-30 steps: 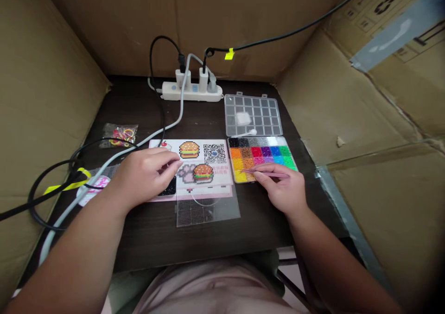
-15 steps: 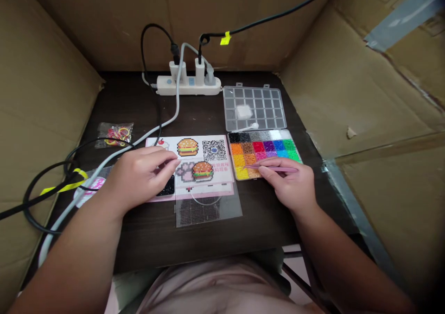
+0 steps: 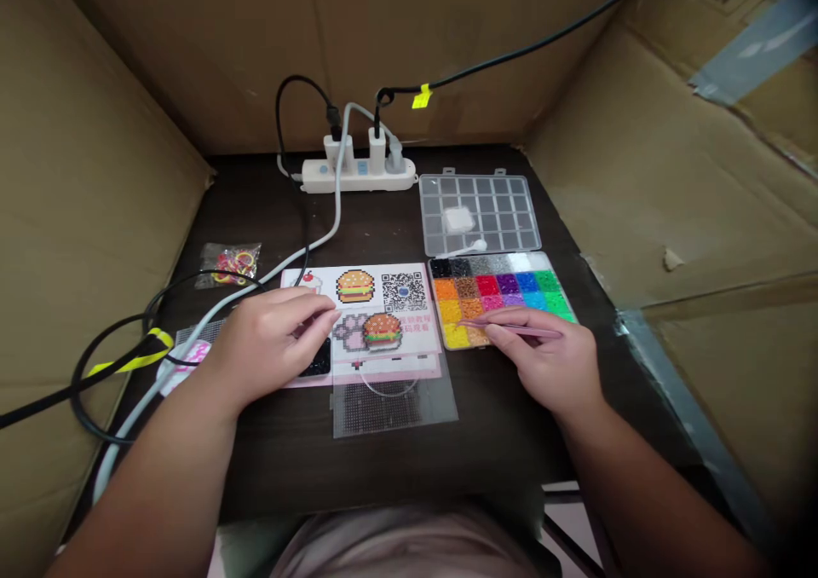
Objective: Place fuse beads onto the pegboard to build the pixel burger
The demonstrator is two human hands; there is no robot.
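Note:
My right hand [image 3: 553, 361] is closed around pink tweezers [image 3: 527, 331], whose tips reach the yellow compartments at the near left of the bead box [image 3: 449, 339]. The tips are too small to tell whether they grip a bead. With thumb and forefinger pinched together, my left hand [image 3: 272, 343] is at the upper left corner of a clear pegboard [image 3: 440, 412]. On that board are a bead burger [image 3: 382, 332] and a pink and grey paw shape [image 3: 351, 332]. Beneath it lies a printed pattern sheet [image 3: 415, 269]. A small tray of black beads [image 3: 321, 361] is partly hidden by my left hand.
Behind the bead box lies its clear lid [image 3: 504, 211], with a white block [image 3: 458, 219] and a small white spoon [image 3: 477, 246]. A power strip [image 3: 358, 177], loose cables [image 3: 281, 271] and a bag of rings [image 3: 230, 264] are farther back. Cardboard walls surround the table.
The whole view has shifted slightly, so everything appears lower and to the right. Both hands keep nearly the same places, the tweezers' tips still at the yellow beads.

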